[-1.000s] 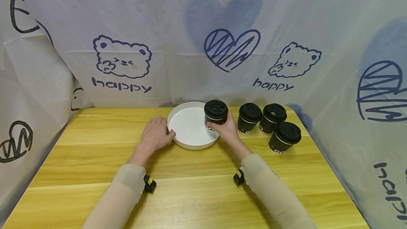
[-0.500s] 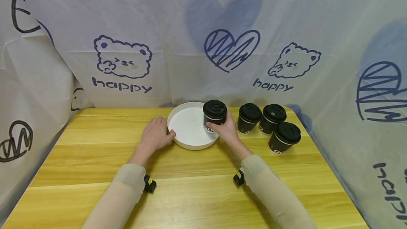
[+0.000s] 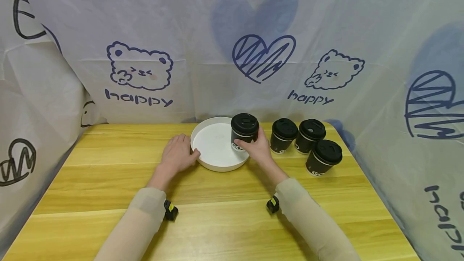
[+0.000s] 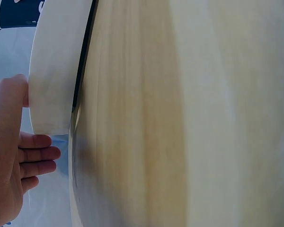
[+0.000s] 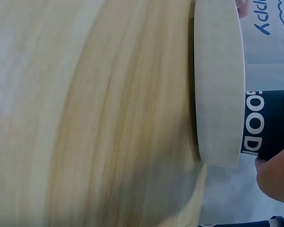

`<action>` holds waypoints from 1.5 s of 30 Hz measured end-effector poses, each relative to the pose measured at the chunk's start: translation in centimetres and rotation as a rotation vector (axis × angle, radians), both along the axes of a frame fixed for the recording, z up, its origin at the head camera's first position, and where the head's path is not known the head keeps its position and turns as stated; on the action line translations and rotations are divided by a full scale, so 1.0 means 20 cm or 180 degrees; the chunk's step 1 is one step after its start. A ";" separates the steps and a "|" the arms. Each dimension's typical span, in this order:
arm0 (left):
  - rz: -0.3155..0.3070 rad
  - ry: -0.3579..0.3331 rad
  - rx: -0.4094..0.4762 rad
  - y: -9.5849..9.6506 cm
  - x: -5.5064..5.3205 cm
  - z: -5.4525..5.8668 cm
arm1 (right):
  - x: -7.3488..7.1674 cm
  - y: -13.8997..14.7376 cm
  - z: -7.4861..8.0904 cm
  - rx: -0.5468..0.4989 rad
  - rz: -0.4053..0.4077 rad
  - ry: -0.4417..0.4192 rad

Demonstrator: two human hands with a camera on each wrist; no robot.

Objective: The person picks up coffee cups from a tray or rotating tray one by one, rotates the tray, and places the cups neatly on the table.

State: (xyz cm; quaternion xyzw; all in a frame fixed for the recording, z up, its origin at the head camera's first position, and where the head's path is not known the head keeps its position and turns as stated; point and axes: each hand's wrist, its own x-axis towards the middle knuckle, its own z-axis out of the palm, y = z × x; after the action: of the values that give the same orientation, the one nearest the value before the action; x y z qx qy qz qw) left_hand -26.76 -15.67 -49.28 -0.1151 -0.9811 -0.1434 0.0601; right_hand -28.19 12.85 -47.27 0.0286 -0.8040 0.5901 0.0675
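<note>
My right hand (image 3: 256, 145) grips a black paper cup (image 3: 241, 135) with a black lid and white lettering. The cup stands upright over the right side of a round white tray (image 3: 217, 144); whether its base touches the tray floor cannot be told. In the right wrist view, the cup's lettered lower part (image 5: 253, 123) shows just above the tray wall (image 5: 220, 85). My left hand (image 3: 177, 153) holds the tray's left edge. In the left wrist view, its thumb (image 4: 20, 87) hooks over the rim and its fingers (image 4: 40, 153) lie outside the wall.
Right of the tray stand three more lidded black cups: one nearest the right hand (image 3: 284, 135), one behind right (image 3: 310, 135), one in front right (image 3: 324, 157). The wooden table (image 3: 217, 220) meets a printed white cloth (image 3: 203, 83) at the back.
The right hand has shifted the cup very slightly left over the tray, then kept nearly still. The left hand and the other cups show no visible movement.
</note>
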 end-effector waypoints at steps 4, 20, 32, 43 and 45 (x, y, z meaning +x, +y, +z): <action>-0.0009 -0.0018 0.0005 0.00 0.00 0.00 | 0.01 0.01 0.01 -0.0064 0.0006 0.0053; 0.0001 -0.0023 0.0029 0.01 0.01 0.01 | 0.08 0.09 0.07 -0.0010 -0.0029 0.0178; 0.0016 -0.0033 0.0047 0.00 0.00 0.00 | 0.13 0.16 0.08 -0.0121 0.0015 0.0303; -0.0003 -0.0001 0.0030 0.00 0.00 0.00 | 0.20 0.24 0.08 -0.0135 0.0001 0.0309; -0.0007 0.0008 0.0031 0.00 0.00 0.00 | 0.22 0.26 0.08 -0.0109 -0.0016 0.0288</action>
State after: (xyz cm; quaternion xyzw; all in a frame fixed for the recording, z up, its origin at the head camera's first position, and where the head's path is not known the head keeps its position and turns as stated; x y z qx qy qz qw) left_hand -26.70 -15.64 -49.38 -0.1160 -0.9802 -0.1480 0.0617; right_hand -23.83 18.08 -45.72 0.0521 -0.7900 0.6017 0.1057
